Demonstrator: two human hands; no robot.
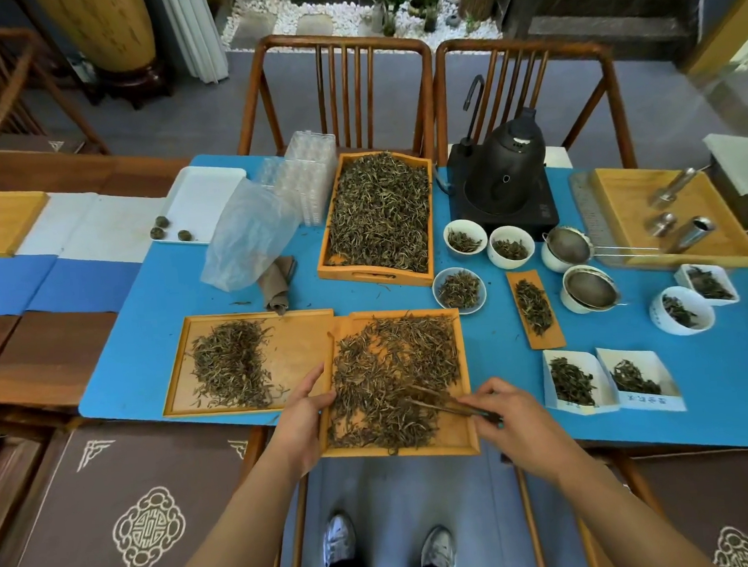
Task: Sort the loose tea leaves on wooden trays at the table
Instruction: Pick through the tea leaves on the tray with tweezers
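Note:
A wooden tray [460,435] spread with loose tea leaves [395,378] lies at the table's near edge. My left hand [303,414] grips its left rim. My right hand [507,419] pinches wooden tweezers [441,402], whose tips lie among the leaves near the tray's middle. To the left lies a second wooden tray [299,345] with a smaller pile of leaves [233,366]. A deeper tray [331,259] full of leaves stands behind them.
White bowls of tea [459,290], a narrow wooden scoop [536,308], two strainers on cups [589,290], paper boxes of tea [571,381], a black kettle [505,174], a plastic bag [246,234] and a further tray with metal tools [674,216] crowd the blue mat. Chairs stand behind the table.

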